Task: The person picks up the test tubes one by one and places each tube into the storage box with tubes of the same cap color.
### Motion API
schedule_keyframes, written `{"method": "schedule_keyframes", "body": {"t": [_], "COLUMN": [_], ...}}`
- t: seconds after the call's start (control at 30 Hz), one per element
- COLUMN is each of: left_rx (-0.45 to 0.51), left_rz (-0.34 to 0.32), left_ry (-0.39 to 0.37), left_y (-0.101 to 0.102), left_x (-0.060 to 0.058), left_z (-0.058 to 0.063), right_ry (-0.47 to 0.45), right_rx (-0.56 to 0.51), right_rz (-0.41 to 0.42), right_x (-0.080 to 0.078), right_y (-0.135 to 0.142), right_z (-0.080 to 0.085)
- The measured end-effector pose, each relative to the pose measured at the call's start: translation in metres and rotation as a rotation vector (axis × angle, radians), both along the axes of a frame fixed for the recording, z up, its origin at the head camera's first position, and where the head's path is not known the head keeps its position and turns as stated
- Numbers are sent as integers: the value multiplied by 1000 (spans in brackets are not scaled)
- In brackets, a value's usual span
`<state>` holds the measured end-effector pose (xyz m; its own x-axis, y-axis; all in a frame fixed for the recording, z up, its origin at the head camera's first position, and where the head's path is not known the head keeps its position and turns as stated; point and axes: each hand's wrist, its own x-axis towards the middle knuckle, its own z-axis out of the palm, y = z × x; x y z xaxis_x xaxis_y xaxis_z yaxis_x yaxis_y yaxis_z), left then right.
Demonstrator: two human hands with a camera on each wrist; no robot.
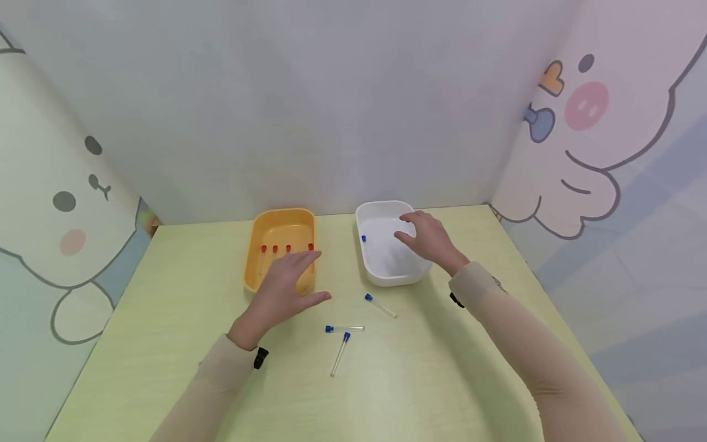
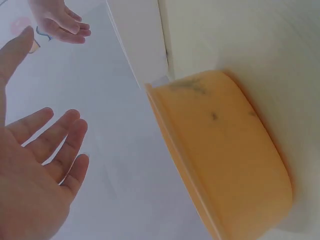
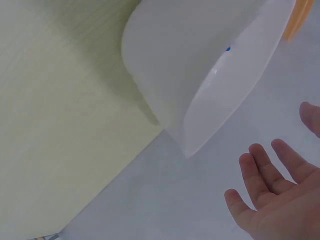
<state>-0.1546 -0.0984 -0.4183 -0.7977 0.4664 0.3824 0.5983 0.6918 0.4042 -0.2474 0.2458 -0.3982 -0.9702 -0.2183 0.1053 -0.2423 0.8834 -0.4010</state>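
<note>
My left hand (image 1: 284, 288) hovers over the near right side of an orange tub (image 1: 283, 216), thumb and fingers spread, holding nothing. In the tub lie several tubes with red caps (image 1: 275, 248), partly hidden by that hand. Over the right side of a white tub (image 1: 391, 281) is my right hand (image 1: 429, 238), its fingers parted and nothing between them. A blue cap (image 1: 363, 239) shows at the left inside the white tub. Three clear blue-capped tubes lie on the table: one tube (image 1: 381, 306) before the white tub, a level tube (image 1: 348, 328), and a slanted tube (image 1: 339, 355).
The pale wooden table (image 1: 420, 380) meets a plain light wall (image 1: 342, 123) behind the tubs. Panels with cartoon animals stand on both sides. Black straps (image 1: 261, 358) show at both wrists.
</note>
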Motion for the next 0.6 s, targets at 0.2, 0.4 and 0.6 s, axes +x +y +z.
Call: {"method": "schedule_keyframes", "body": {"t": [0.2, 0.4, 0.6], "left_rx": [-40, -72, -116], "left_rz": [-10, -14, -19], "left_ry": [-110, -253, -365], "left_y": [26, 46, 64], "left_x": [10, 13, 13], "left_z": [0, -10, -21], "right_ry": [6, -6, -51], "right_rx": [-9, -28, -57], "right_rz": [-70, -109, -161], "right_x": [-2, -5, -6], "right_y": [15, 24, 29], "right_z": [-10, -20, -27]}}
